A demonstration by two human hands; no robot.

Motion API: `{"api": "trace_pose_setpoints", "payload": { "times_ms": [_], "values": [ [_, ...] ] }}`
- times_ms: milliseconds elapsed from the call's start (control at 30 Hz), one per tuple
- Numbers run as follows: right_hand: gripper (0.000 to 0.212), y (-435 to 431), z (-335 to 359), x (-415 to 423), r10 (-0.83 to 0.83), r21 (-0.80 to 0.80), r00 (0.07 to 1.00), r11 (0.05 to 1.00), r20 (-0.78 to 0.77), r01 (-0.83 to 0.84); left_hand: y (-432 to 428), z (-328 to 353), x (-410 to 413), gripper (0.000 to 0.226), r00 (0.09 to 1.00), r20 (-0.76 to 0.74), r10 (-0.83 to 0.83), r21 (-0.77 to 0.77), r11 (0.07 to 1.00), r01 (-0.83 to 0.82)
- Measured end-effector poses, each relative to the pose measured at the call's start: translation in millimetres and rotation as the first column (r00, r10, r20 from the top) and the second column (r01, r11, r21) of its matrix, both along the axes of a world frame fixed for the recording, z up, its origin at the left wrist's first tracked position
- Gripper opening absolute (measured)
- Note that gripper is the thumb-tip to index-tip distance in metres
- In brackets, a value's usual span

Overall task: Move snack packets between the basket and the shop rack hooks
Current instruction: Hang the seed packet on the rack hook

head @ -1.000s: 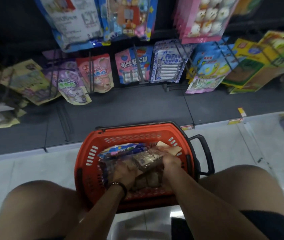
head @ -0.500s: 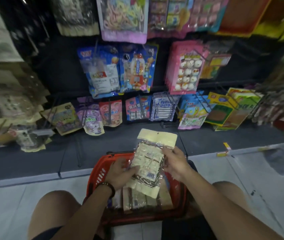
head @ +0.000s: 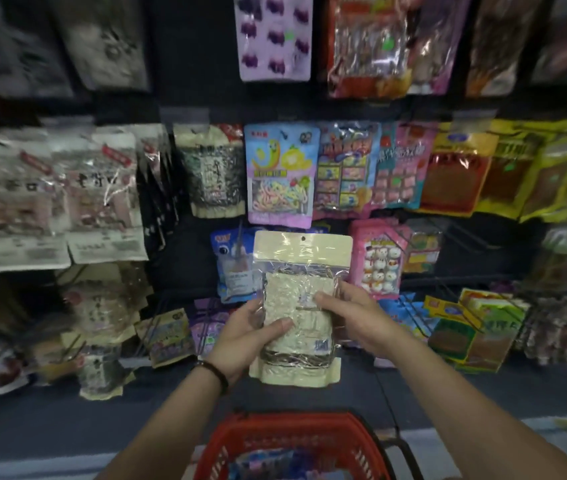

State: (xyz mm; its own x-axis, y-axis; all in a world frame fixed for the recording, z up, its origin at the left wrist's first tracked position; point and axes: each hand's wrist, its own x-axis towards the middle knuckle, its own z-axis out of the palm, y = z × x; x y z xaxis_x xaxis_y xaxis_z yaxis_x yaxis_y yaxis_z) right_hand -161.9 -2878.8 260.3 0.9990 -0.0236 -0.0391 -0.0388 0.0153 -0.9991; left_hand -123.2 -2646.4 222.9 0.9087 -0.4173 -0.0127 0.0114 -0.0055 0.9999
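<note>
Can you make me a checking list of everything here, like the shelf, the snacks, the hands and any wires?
Surface: dark shelf base under the rack.
Job's things: cream packet held upright in front of the rack, hang hole at its top; red basket below it.
Clutter: colourful packets in the basket, too blurred to tell apart.
Grips: left grip holds the packet's left side, thumb across the front; right grip holds its right side.
Cables: nothing seen.
Surroundings: rows of hanging snack packets; wire hooks at the right; dark wristband on the left wrist.
</note>
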Motion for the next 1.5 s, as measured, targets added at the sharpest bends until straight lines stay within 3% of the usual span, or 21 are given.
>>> {"api": "trace_pose_setpoints", "payload": {
  "times_ms": [100, 233, 333, 400, 467, 600, 733, 833, 900, 967, 1033, 1067, 1133, 1200, 1300, 1433, 1500],
  "values": [
    [0.018, 2, 30, 8, 0.028, -0.020, 0.999, 0.999, 0.039, -0.028, 8, 36, 10, 0.066, 0.998, 0.040, -0.042, 0.003, 0.999, 0.042],
    [0.035, 8, 60, 22, -0.003, -0.031, 0.995, 0.999, 0.104, 0.006, 16, 71, 21, 0.078, 0.996, 0.084, -0.014, 0.068, 0.998, 0.009],
    [0.051, 13, 71, 35, -0.072, -0.088, 0.982, 0.992, 0.177, 0.089, 9, 91, 18, 0.084, 0.939, 0.295, 0.175, 0.223, 0.943, -0.246],
    [0.035, 23, 80, 44, -0.146, -0.205, 0.946, 0.956, 0.288, 0.210, 3, 96, 12, 0.094, 0.822, 0.513, 0.246, 0.304, 0.844, -0.442],
    [0.037, 36, 85, 54, -0.175, -0.296, 0.897, 0.903, 0.407, 0.311, -7, 99, 9, 0.099, 0.797, 0.567, 0.209, 0.314, 0.839, -0.444],
    [0.024, 71, 94, 53, -0.189, -0.415, 0.850, 0.807, 0.491, 0.419, -24, 105, 16, 0.080, 0.770, 0.583, 0.260, 0.239, 0.850, -0.468],
    [0.033, 93, 101, 43, -0.016, -0.538, 0.862, 0.776, 0.506, 0.330, -13, 108, 33, 0.032, 0.720, 0.546, 0.429, 0.038, 0.846, -0.533],
    [0.030, 89, 118, 47, 0.053, -0.614, 0.835, 0.703, 0.548, 0.359, 6, 114, 49, 0.028, 0.771, 0.453, 0.448, -0.046, 0.876, -0.481],
    [0.047, 77, 128, 57, 0.066, -0.703, 0.830, 0.571, 0.554, 0.424, 20, 122, 59, 0.025, 0.841, 0.345, 0.418, -0.112, 0.907, -0.405],
    [0.073, 63, 135, 72, 0.089, -0.805, 0.889, 0.472, 0.448, 0.359, 33, 130, 66, 0.025, 0.893, 0.245, 0.377, -0.164, 0.924, -0.345],
    [0.082, 57, 140, 86, 0.187, -0.757, 0.912, 0.630, 0.364, 0.173, 45, 136, 71, 0.027, 0.934, 0.176, 0.311, -0.189, 0.942, -0.278],
    [0.082, 56, 141, 93, 0.235, -0.676, 0.897, 0.732, 0.373, 0.090, 50, 140, 73, 0.029, 0.948, 0.151, 0.280, -0.192, 0.949, -0.250],
    [0.085, 59, 142, 104, 0.259, -0.541, 0.876, 0.841, 0.408, 0.004, 59, 141, 79, 0.042, 0.956, 0.141, 0.258, -0.169, 0.958, -0.233],
    [0.092, 65, 141, 115, 0.250, -0.462, 0.880, 0.886, 0.404, -0.039, 68, 142, 85, 0.076, 0.951, 0.135, 0.280, -0.141, 0.955, -0.261],
    [0.100, 75, 139, 132, 0.209, -0.390, 0.902, 0.919, 0.378, -0.049, 76, 145, 91, 0.071, 0.936, 0.188, 0.296, -0.130, 0.953, -0.275],
    [0.110, 89, 138, 152, 0.152, -0.384, 0.927, 0.923, 0.343, -0.009, 88, 152, 109, 0.120, 0.838, 0.403, 0.367, -0.007, 0.917, -0.398],
    [0.112, 98, 139, 161, 0.148, -0.378, 0.919, 0.926, 0.366, 0.002, 91, 167, 112, 0.116, 0.831, 0.430, 0.353, 0.023, 0.916, -0.401]
  ]
}}
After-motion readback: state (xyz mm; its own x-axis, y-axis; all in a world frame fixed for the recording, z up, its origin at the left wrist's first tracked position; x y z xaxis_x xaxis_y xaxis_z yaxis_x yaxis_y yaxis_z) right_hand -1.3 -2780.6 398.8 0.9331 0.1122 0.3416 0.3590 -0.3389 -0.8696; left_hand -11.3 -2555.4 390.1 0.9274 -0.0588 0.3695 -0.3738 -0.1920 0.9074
